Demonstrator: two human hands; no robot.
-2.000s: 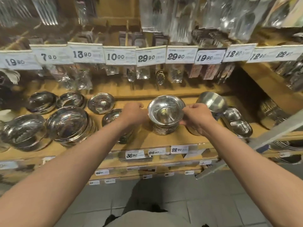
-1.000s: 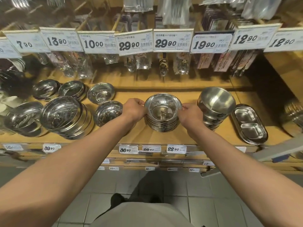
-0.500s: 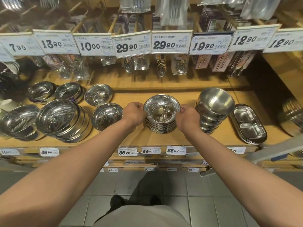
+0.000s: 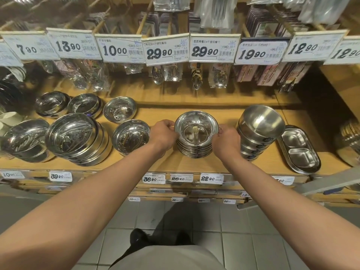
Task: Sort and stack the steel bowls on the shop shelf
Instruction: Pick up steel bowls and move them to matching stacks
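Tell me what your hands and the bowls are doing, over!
Left hand and right hand grip top bowl by its rim. Bowl sits atop its stack. Taller bowl stack close on right.

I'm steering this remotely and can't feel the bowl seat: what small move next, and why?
Probably lower the top bowl straight down and let go. Both the left hand and right hand grip its rim, and it appears to sit slightly proud of the stack directly beneath.

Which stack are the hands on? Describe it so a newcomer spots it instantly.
On the wooden shelf, below the two 29.90 tags, look mid-shelf between the left hand and right hand. It is the flared-rim bowl stack: wide lips layered like rings, unlike the taller matte bowl stack at its right.
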